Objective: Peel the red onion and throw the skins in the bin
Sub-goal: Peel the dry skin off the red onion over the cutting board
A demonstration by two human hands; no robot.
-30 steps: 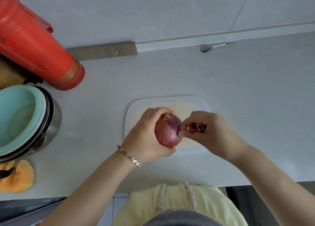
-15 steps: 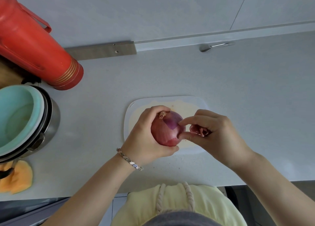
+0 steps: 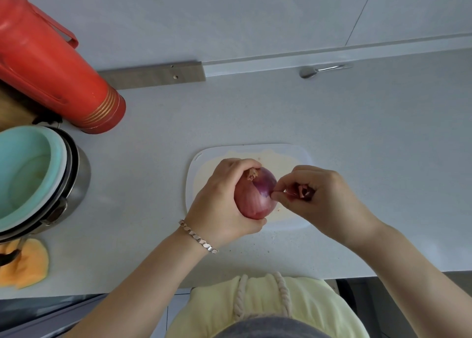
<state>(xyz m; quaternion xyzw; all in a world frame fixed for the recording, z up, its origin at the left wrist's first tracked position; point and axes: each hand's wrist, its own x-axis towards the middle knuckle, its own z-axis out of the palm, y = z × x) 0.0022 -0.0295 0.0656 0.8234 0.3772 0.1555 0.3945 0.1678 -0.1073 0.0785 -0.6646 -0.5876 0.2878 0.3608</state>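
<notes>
My left hand point(image 3: 221, 200) grips a red onion point(image 3: 255, 197) from its left side, holding it just above a white cutting board point(image 3: 293, 225). The onion's dry stem tip points up and away from me. Its upper right part is bare shiny purple, while the lower part still wears reddish dry skin. My right hand point(image 3: 321, 202) pinches the skin's edge on the onion's right side with thumb and forefinger. Pieces of onion skin point(image 3: 302, 191) are bunched in that palm. No bin is in view.
A red thermos flask point(image 3: 51, 64) stands at the back left. In front of it sits a steel pot holding a teal bowl point(image 3: 23, 174). An orange cloth point(image 3: 25, 266) lies at the near left edge. A spoon point(image 3: 321, 69) lies by the back wall.
My left hand has turned the onion a little and more bare purple surface shows at the upper right. My right hand has shifted its pinch along the skin's edge.
</notes>
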